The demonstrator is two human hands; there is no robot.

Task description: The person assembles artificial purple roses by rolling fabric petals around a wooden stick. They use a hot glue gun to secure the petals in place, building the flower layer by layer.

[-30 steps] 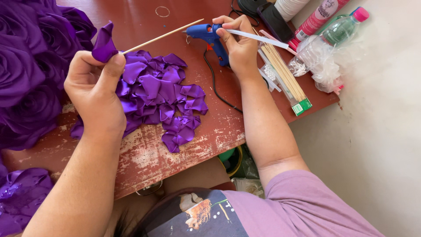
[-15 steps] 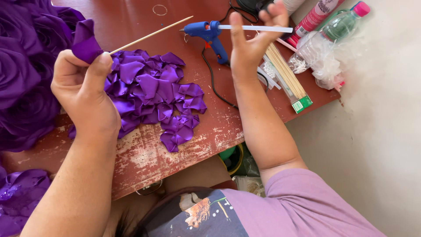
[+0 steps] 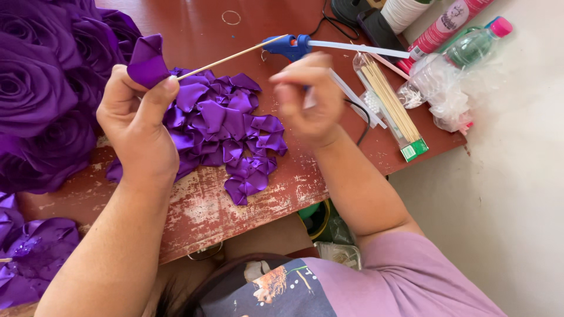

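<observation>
Pinching a folded purple satin ribbon petal (image 3: 147,60) against the end of a thin wooden skewer (image 3: 232,57), the left hand (image 3: 136,126) is sitting at about ten o'clock in the view, thumb and forefinger pressed together on the fabric so the stick is pointing out toward two o'clock. The right hand (image 3: 310,100) is hovering near the centre, blurred, fingers loosely curled; I cannot tell whether it is holding anything. Just beyond it, at twelve o'clock, a blue hot glue gun (image 3: 289,47) with a pale glue stick is lying on the worn red wooden table (image 3: 200,211), its nozzle near the skewer's far tip.

Doing this step well is probably a matter of keeping the pinch low on the petal's fold so the satin is not slipping round the stick, and holding the skewer steady.

A loose heap of cut purple satin petals (image 3: 226,132) is lying directly beneath the skewer, between the two hands. Finished purple satin roses (image 3: 41,94) are crowding the nine o'clock edge, touching the left knuckles' side of the table. At two o'clock a clear packet of wooden skewers (image 3: 390,105), a clear plastic bottle with a pink cap (image 3: 470,50) and crumpled clear plastic (image 3: 446,103) are sitting close together. The glue gun's black cord (image 3: 361,120) is trailing behind the right wrist, where it could be snagging a reach.
</observation>
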